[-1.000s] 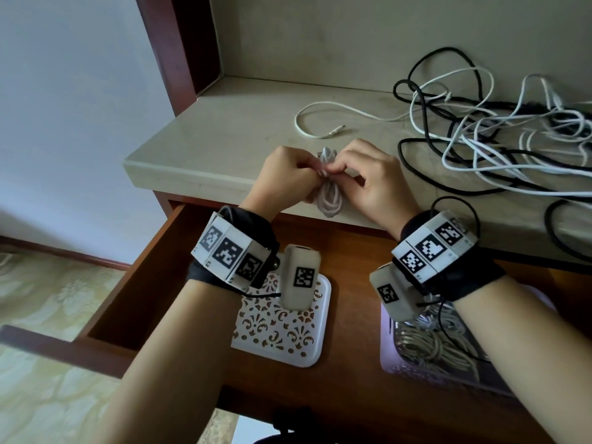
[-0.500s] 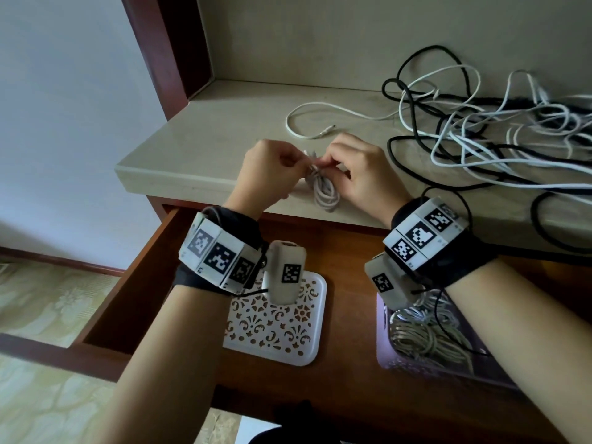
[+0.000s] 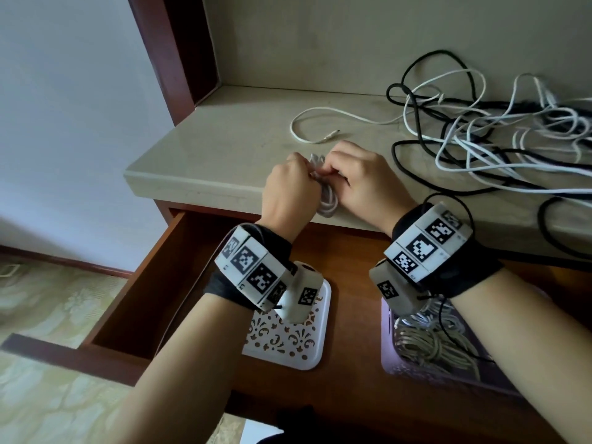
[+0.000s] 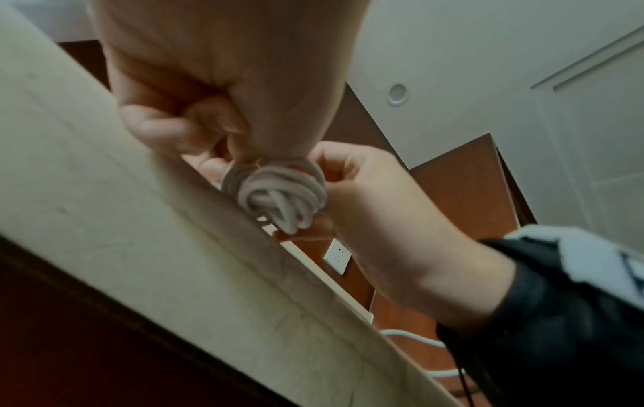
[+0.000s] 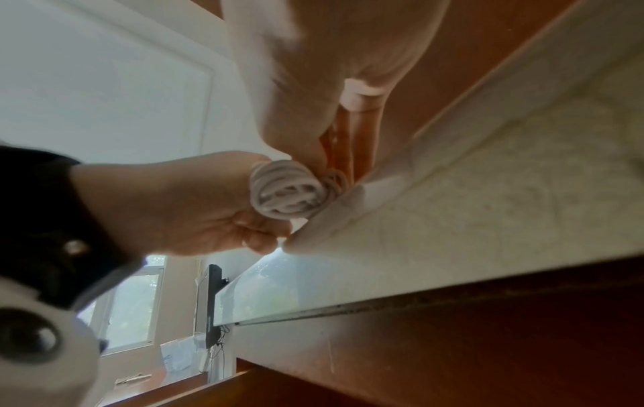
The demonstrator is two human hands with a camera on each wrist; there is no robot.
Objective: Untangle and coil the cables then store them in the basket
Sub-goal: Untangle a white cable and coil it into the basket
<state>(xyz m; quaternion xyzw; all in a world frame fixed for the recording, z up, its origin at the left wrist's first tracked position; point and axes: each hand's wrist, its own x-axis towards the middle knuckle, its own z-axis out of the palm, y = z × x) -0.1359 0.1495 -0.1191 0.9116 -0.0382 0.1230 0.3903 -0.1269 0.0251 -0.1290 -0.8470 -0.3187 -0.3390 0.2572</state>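
Centre frame: left hand (image 3: 290, 190) and right hand (image 3: 365, 181) both grip a nearly wrapped white coil (image 3: 326, 203). Lower right, basket (image 3: 389, 363) holds coils; upper right, tangle (image 3: 499, 136) remains.

Both forearms reach up from the bottom of the frame, wrists banded. At centre, the left hand (image 3: 290, 190) and right hand (image 3: 368, 184) meet knuckle to knuckle, fingers curled tight, pinching together.
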